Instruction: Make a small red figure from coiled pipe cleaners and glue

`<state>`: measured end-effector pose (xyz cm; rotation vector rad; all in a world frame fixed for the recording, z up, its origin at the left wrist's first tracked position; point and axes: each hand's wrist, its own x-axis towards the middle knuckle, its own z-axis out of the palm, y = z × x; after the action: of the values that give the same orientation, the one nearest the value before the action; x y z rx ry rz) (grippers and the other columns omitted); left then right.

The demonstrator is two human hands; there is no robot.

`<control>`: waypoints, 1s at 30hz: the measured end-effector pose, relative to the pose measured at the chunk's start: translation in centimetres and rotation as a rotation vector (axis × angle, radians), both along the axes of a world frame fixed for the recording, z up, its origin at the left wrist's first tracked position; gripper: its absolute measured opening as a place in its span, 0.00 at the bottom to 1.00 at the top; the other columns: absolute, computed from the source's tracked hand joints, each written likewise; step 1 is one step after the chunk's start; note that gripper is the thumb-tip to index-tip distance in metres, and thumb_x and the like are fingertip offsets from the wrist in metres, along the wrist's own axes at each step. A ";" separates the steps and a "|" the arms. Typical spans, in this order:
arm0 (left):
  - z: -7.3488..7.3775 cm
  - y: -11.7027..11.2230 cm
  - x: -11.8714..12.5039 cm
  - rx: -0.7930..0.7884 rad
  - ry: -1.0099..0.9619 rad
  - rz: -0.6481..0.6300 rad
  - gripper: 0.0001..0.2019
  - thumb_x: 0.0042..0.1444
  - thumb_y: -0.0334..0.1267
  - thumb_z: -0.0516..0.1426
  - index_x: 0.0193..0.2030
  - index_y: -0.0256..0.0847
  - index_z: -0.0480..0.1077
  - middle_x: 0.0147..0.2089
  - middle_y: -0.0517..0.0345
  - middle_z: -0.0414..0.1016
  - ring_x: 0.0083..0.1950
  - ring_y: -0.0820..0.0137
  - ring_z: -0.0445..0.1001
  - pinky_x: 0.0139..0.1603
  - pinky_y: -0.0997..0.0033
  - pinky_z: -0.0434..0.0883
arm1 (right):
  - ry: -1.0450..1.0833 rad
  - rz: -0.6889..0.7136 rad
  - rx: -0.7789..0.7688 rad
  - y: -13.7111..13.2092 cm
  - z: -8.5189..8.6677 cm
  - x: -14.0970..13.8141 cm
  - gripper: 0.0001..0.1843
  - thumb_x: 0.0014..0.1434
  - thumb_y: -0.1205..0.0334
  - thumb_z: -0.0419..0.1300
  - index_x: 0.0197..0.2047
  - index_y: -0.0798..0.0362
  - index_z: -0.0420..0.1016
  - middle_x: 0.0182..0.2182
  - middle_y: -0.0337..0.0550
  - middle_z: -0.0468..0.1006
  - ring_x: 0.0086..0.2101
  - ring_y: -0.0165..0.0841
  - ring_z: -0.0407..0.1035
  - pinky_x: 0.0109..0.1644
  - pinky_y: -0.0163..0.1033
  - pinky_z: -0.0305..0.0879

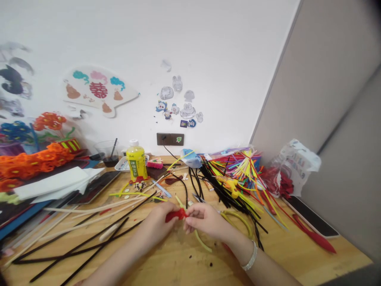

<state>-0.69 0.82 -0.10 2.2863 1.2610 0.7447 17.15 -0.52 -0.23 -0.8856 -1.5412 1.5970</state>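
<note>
Both hands meet low in the middle of the wooden table [184,266]. My left hand [159,224] is closed around a small red fuzzy piece [176,215], likely a bent pipe cleaner. My right hand [205,220], with a pale bracelet at the wrist, pinches the same red piece from the right with its fingertips. A yellow-green pipe cleaner [204,242] curves out beneath my right hand.
Long black and cream sticks [89,234] lie at the left. A heap of coloured pipe cleaners [241,174] fills the right, beside a plastic bag [293,163]. A yellow bottle [136,161], a tablet [95,186] and orange flower crafts [32,161] stand behind. A phone [312,218] lies far right.
</note>
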 end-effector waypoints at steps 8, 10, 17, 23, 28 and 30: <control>0.1 -1.5 0.5 -0.143 -0.109 -0.221 0.07 0.44 0.31 0.57 0.31 0.42 0.75 0.33 0.57 0.78 0.35 0.68 0.73 0.38 0.72 0.67 | 0.136 -0.149 -0.008 1.2 -1.0 0.0 0.19 0.43 0.49 0.65 0.29 0.55 0.67 0.14 0.29 0.66 0.15 0.20 0.57 0.19 0.28 0.52; -0.1 -1.6 0.4 -0.177 -0.157 -0.215 0.06 0.44 0.32 0.58 0.31 0.41 0.75 0.34 0.57 0.77 0.36 0.67 0.73 0.40 0.71 0.67 | 0.182 -0.150 -0.097 1.4 -1.3 -0.2 0.18 0.43 0.51 0.65 0.28 0.56 0.66 0.14 0.28 0.65 0.14 0.20 0.54 0.18 0.28 0.48; 0.1 -1.4 0.1 -0.433 -0.516 -0.270 0.16 0.47 0.34 0.59 0.45 0.41 0.72 0.47 0.51 0.75 0.47 0.64 0.72 0.50 0.64 0.66 | 0.201 -0.087 -0.376 1.9 -2.2 0.0 0.11 0.40 0.62 0.63 0.24 0.56 0.63 0.15 0.29 0.63 0.15 0.20 0.55 0.20 0.28 0.52; 1.9 -1.3 -0.2 -0.538 -0.599 -0.145 0.15 0.48 0.42 0.60 0.43 0.42 0.74 0.44 0.53 0.77 0.45 0.64 0.73 0.47 0.66 0.66 | 0.258 -0.184 -0.196 2.1 -2.3 -0.1 0.12 0.43 0.63 0.61 0.32 0.53 0.64 0.19 0.30 0.67 0.16 0.22 0.59 0.20 0.29 0.54; 1.4 -0.8 -0.4 -0.630 -0.775 -0.018 0.20 0.45 0.46 0.62 0.44 0.39 0.74 0.42 0.52 0.78 0.39 0.67 0.73 0.40 0.71 0.66 | 0.110 -0.118 0.133 1.4 -1.7 -0.2 0.15 0.48 0.54 0.62 0.37 0.54 0.68 0.28 0.37 0.70 0.25 0.26 0.64 0.29 0.32 0.60; 1.3 -0.8 -0.2 -0.664 -0.821 0.004 0.20 0.44 0.46 0.62 0.44 0.38 0.74 0.42 0.51 0.78 0.38 0.67 0.74 0.39 0.72 0.66 | 0.027 -0.182 0.249 1.3 -1.8 -0.3 0.13 0.51 0.53 0.60 0.34 0.54 0.69 0.28 0.37 0.69 0.28 0.27 0.63 0.33 0.33 0.60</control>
<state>-0.93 0.02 1.20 1.2368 0.9096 0.9439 16.86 0.78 -1.98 -0.8359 -1.5523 1.2530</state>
